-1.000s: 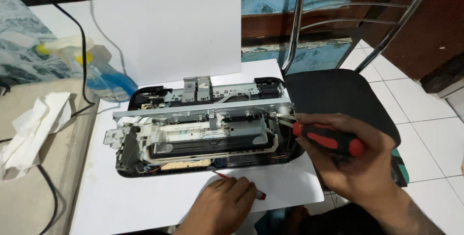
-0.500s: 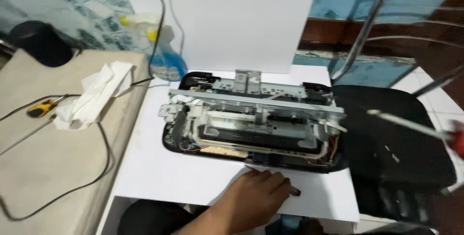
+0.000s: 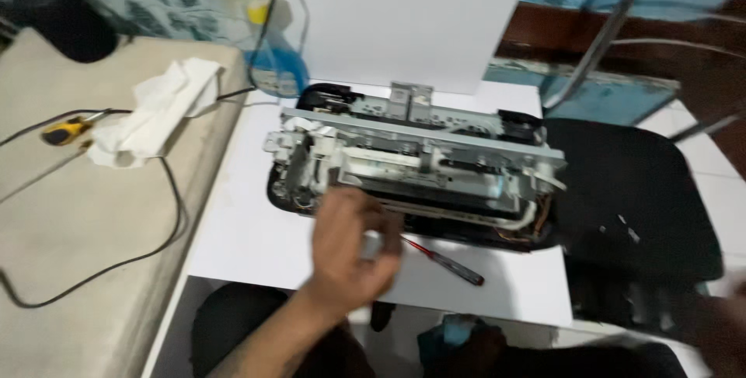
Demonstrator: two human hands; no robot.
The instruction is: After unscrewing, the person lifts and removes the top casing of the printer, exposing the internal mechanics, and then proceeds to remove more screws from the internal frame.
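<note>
An opened printer chassis, grey metal on a black base, sits on a white board. My left hand hovers blurred over the chassis's front left edge with curled fingers; a pale patch shows between them, and I cannot tell if it holds anything. A thin red-and-black screwdriver lies on the board just right of that hand. Only a blurred sliver of my right hand shows at the lower right edge, beyond the chair seat.
A black chair seat with a metal frame stands to the right. On the beige surface to the left lie a white cloth, a yellow-handled tool and a black cable. Behind are a blue spray bottle and an upright white panel.
The view swung left. My left hand lifted off the red screwdriver, which now lies free on the board. My right hand, with its screwdriver, withdrew to the right edge.
</note>
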